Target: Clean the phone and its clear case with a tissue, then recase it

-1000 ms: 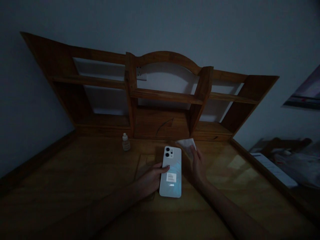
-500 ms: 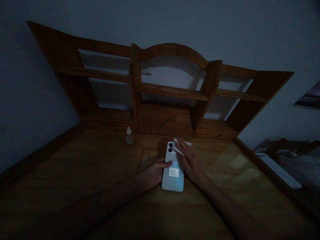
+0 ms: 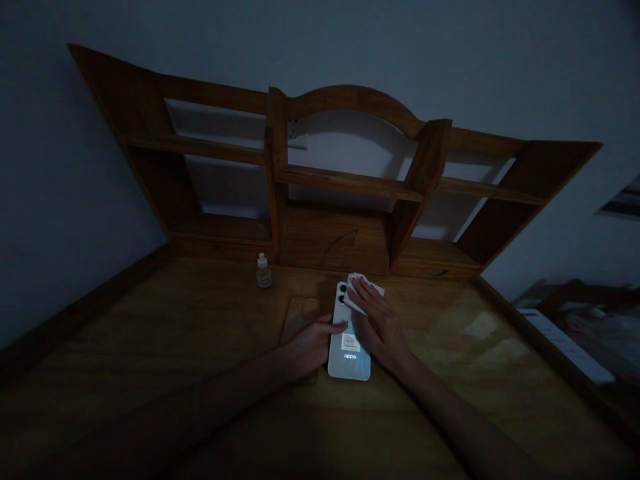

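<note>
A pale smartphone [image 3: 341, 365] is held back side up over the desk, its camera lenses at the far end and a white label near its middle. My left hand [image 3: 311, 343] grips its left edge, thumb across the back. My right hand [image 3: 383, 327] presses a folded white tissue [image 3: 358, 307] onto the upper right of the phone, beside the lenses. Left of the phone, partly behind my left hand, lies a clear phone case [image 3: 301, 308]. Farther left stands a small clear bottle [image 3: 263, 275] with a white cap.
A wooden shelf unit [image 3: 350, 177] rises along the back of the wooden desk [image 3: 210, 320]. At the right, beyond the desk edge, are a white flat box-like thing [image 3: 565, 347] and a plastic bag [image 3: 600, 327]. The room is dim.
The tissue and my right fingers have shifted slightly, now lying flatter near the lenses. Brand letters now shine on the phone's back. The whole view has slid a little.
</note>
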Motion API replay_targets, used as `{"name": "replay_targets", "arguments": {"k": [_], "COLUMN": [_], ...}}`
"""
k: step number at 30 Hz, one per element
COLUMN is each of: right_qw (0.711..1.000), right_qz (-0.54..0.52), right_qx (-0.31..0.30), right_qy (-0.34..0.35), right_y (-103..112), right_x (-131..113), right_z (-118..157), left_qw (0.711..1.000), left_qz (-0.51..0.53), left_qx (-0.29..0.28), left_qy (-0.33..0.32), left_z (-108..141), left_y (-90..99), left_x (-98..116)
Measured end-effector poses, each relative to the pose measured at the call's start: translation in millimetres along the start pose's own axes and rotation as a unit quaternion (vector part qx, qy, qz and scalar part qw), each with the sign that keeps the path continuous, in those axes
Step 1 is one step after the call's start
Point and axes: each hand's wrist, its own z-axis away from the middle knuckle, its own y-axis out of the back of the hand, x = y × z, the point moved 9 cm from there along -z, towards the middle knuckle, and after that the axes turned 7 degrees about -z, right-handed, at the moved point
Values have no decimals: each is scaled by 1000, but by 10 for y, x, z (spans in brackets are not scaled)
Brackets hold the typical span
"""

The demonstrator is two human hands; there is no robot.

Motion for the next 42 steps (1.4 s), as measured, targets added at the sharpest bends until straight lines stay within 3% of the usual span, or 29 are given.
{"name": "replay_targets", "arguments": {"k": [5,13,31,42], "right_qw": [1000,1000,991,994], "right_qz": [-4,-20,30,25], "right_qx": [-9,-21,-127,-102], "right_qy": [0,0,33,42], "right_y": [-12,-29,-314,-257], "right_x": [-3,-37,-105,-124], "right_z": [-4,-18,-3,7], "left_qw": [1000,998,997,997], "left_qz": [5,35,49,46], "left_qx": [-9,26,10,11], "left_qy": [2,35,62,54], "left_z": [-7,1,4,-3], "left_y": [-8,12,-19,-5], "left_x": [-9,-18,-52,-39]}}
